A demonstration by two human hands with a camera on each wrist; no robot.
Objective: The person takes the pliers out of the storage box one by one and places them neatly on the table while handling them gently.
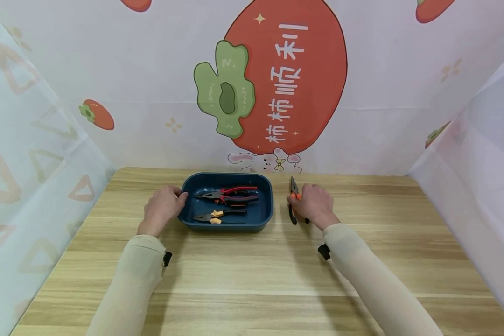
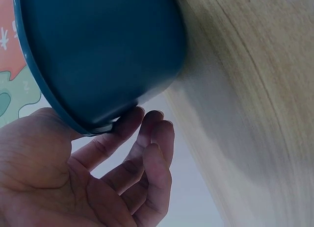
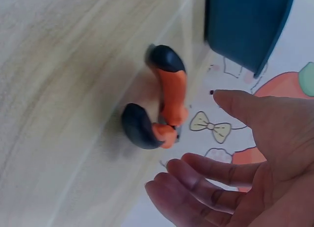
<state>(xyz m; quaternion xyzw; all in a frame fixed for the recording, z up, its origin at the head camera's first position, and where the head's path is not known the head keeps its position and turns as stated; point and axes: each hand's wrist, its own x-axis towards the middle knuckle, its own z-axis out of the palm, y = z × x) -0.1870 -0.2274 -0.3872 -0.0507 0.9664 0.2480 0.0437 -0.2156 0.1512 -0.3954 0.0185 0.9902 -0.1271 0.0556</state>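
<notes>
A dark blue plastic bin (image 1: 265,223) sits on the table, holding several pliers. My left hand (image 1: 164,205) pinches its left rim, thumb over the edge and fingers against the outer wall in the left wrist view. Inside lie red-handled pliers (image 1: 240,189) toward the back and yellow-and-black-handled pliers (image 1: 216,213) nearer the front. To the right of the bin, long-nose pliers (image 1: 294,185) with orange and black handles (image 3: 173,87) lie with the nose pointing away. Over them is my right hand (image 1: 316,203), thumb and fingers spread apart beside the handles in the right wrist view.
The wood-grain table (image 1: 243,284) extends toward me and to both sides. Behind it stands a white backdrop (image 1: 151,70) printed with persimmons and a rabbit. White patterned cloth (image 1: 33,186) closes in the left side, with more on the right.
</notes>
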